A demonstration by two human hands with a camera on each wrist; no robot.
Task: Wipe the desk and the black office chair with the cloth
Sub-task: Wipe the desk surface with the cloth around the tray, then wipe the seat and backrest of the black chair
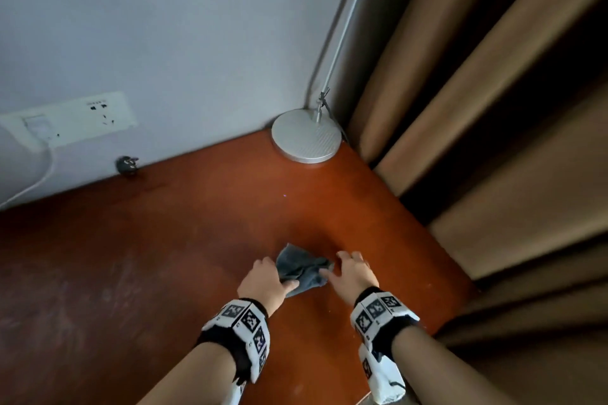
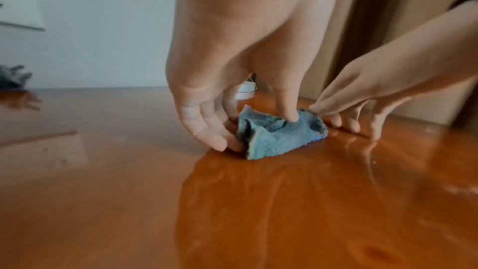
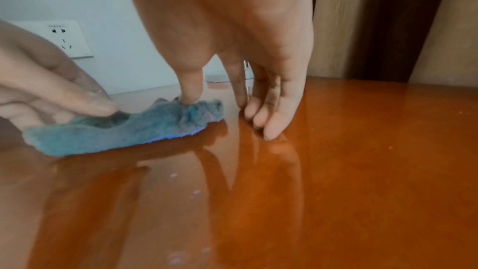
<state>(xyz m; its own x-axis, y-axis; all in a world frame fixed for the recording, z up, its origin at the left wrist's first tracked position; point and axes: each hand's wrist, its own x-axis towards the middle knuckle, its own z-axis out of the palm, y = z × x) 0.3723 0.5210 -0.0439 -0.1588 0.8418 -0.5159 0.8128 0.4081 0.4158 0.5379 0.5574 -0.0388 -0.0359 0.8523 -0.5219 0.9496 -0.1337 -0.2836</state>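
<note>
A crumpled blue-grey cloth (image 1: 297, 265) lies on the glossy orange-brown desk (image 1: 164, 256), near its front right. My left hand (image 1: 279, 276) pinches the cloth's left end; in the left wrist view the thumb digs into the top of the cloth (image 2: 279, 136) and the curled fingers (image 2: 220, 142) close on its edge. My right hand (image 1: 342, 265) is beside the cloth's right end. Its thumb presses on the cloth (image 3: 124, 134) while its straight fingers (image 3: 269, 130) rest on the bare desk. The black office chair is not in view.
A round silver lamp base (image 1: 306, 136) with a thin pole stands in the desk's back right corner. Brown curtains (image 1: 477, 108) hang along the right edge. A white wall socket (image 1: 72, 122) with a cable, and a small dark object (image 1: 126, 164), are at the back left.
</note>
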